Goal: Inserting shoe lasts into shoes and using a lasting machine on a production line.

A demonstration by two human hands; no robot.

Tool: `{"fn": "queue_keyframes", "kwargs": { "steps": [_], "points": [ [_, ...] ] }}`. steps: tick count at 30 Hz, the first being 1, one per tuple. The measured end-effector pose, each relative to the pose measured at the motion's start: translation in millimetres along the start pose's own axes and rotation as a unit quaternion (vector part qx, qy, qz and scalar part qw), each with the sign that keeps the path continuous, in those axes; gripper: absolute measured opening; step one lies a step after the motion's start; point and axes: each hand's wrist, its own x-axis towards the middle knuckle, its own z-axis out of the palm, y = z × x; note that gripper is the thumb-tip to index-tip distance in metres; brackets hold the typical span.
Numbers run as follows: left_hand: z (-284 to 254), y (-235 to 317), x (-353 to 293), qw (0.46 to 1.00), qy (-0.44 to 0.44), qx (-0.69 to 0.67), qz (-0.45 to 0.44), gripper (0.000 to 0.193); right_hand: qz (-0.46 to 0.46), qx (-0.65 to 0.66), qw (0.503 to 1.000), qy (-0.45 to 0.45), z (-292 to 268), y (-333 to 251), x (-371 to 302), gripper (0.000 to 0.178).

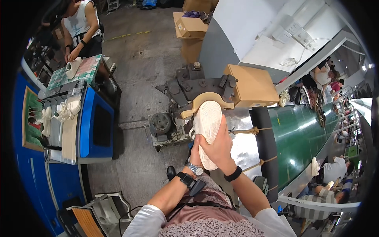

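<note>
Shoe [208, 118] held sole-up before a dark machine [202, 85]

Cream from toe to heel, the shoe is at the middle of the view, its patterned outsole facing the wearer and its toe pointing away. The right hand [218, 149] grips the heel half from the right, with its fingers along the edge and its thumb laid over the sole. The left hand [195, 153] is closed against the shoe's left side, near the heel; how its hidden fingers lie underneath, I cannot tell.

A metal wristwatch [195, 169] and a black strapped device [188, 181] sit on the left wrist, a black band [233, 174] on the right. Just beyond the toe curves a tan arched piece [206, 97] of the machine; whether the two touch is unclear.

A round motor [160, 122] stands to the left of the machine, and a cardboard box [252, 86] to the right. Farther right runs a green belt [300, 132]. On the left, several pale shoes [71, 108] rest on a blue unit [96, 122]. Behind it, a seated co-worker [81, 21] handles another white shoe [74, 68] over a checkered tabletop [92, 66].
</note>
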Motion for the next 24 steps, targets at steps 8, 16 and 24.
{"fn": "queue_keyframes", "kwargs": {
  "steps": [8, 16, 24],
  "points": [
    [-23.4, 2.0, -27.1, 0.996, -0.005, 0.06, -0.061, 0.071, 0.036, 0.046, 0.998, 0.04, -7.7, 0.1, -42.9, 0.096],
    [-65.5, 99.3, -130.5, 0.889, 0.005, 0.427, -0.163, 0.061, 0.471, 0.664, 0.573, -0.09, 47.1, 77.4, -61.2, 0.079],
    [-82.7, 145.0, -178.1, 0.748, 0.047, 0.631, -0.202, 0.083, 0.343, 0.871, 0.321, -0.146, 37.1, 36.9, -22.1, 0.064]
  ]
}}
